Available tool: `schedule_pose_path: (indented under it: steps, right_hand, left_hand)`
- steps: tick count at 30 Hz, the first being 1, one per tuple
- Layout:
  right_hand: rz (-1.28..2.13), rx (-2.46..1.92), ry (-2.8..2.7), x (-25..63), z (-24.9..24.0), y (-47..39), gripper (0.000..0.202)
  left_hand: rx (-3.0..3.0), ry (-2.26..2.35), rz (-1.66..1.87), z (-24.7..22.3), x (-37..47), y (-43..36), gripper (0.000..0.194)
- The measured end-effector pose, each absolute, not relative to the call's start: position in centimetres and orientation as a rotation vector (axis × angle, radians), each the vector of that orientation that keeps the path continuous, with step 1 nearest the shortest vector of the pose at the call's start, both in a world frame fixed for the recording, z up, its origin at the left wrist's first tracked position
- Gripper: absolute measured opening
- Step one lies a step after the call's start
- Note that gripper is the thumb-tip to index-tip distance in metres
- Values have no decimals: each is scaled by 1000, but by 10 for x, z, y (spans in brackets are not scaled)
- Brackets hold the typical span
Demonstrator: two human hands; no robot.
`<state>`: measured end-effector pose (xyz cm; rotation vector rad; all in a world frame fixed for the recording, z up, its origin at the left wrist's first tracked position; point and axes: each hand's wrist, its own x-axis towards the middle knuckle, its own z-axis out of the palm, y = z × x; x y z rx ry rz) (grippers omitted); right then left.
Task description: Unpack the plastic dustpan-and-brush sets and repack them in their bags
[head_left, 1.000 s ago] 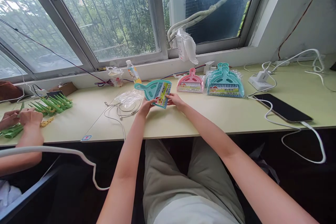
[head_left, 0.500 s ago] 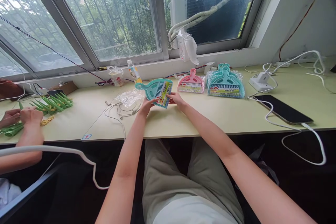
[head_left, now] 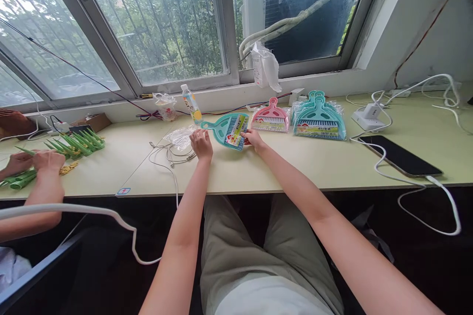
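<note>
Pinching the dustpan [head_left: 221,129] by its wide end, my right hand [head_left: 254,140] has it just leftward; my left hand [head_left: 201,144] curls at the handle [head_left: 208,125], though I cannot tell whether it grips.

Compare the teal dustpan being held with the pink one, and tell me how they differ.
The teal dustpan is held; the pink dustpan sits on the table. The teal dustpan's handle points left in the view, while the pink dustpan's points toward the window. Both carry a colourful printed label.
</note>
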<state>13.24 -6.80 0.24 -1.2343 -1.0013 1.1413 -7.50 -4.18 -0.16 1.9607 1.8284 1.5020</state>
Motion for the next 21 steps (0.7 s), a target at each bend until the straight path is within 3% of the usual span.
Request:
schedule_pose_path:
  steps: [5, 8, 12, 17, 21]
  right_hand:
    - [1125, -1247, -985, 136, 1, -66, 8]
    - [1115, -1257, -983, 138, 0, -65, 9]
    - [1116, -1275, -988, 137, -1, -64, 10]
    - [1120, -1301, -1000, 136, -2, -63, 8]
    - [1116, -1310, -1007, 137, -2, -62, 8]
  left_hand:
    - [2085, 1956, 1182, -15, -82, -30, 42]
    - [2124, 1965, 1042, -21, -84, -26, 33]
    - [2134, 1994, 1169, -17, -85, -29, 22]
    - [2074, 1981, 1236, -5, -82, -39, 36]
    - [2029, 2053, 1320, -5, -81, -40, 32]
